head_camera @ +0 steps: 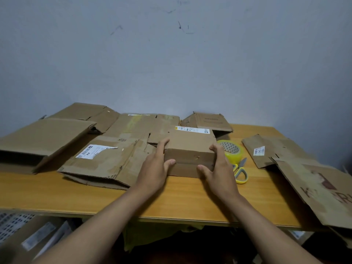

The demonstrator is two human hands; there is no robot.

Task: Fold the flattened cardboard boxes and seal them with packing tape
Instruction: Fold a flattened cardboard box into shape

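Observation:
A small folded cardboard box (188, 149) stands on the wooden table (95, 195) in the middle. My left hand (155, 168) holds its left side, thumb on the front face and fingers along the left edge. My right hand (219, 168) grips its right front corner, thumb on the front face. A roll of yellow packing tape (231, 151) lies just right of the box, partly behind my right hand. Yellow-handled scissors (241, 172) lie in front of the tape.
Flattened cardboard boxes cover the table: a large one (40, 140) at the left, one with a white label (106, 159) beside my left hand, others at the back (144, 124) and right (285, 151). A small open box (207, 121) stands behind. The wall is close behind.

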